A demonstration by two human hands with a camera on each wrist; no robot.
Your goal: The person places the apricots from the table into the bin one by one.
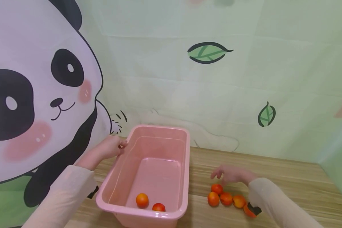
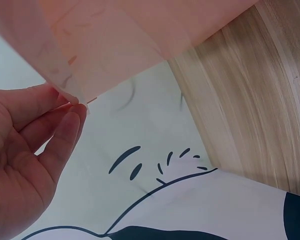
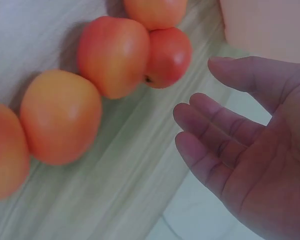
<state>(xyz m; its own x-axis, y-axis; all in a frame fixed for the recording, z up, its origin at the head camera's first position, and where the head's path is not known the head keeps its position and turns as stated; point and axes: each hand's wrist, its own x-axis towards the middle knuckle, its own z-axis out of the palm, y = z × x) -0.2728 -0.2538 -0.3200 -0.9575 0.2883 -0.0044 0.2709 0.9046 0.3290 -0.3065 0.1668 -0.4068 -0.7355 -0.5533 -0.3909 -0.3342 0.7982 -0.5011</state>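
A deep pink plastic tub (image 1: 159, 147) stands on the table with two tomatoes inside near its close end: an orange one (image 1: 142, 200) and a redder one (image 1: 158, 207). My left hand (image 1: 109, 147) pinches the tub's left rim between thumb and fingertips, as the left wrist view shows at the rim's edge (image 2: 65, 90). To the right of the tub lie several orange-red tomatoes (image 1: 226, 198) in a bent row. Over the far end of that row hovers my right hand (image 1: 231, 174), its palm holding nothing. Its fingers (image 3: 205, 125) are spread and loosely bent, apart from the nearest tomato (image 3: 169, 57).
The wood-grain table (image 1: 288, 183) extends to the right of the tomatoes. Behind it hangs a pale green cloth (image 1: 231, 95) with leaf prints, and a large panda print (image 1: 40, 95) fills the left side. The cloth lies close to the tub's far end.
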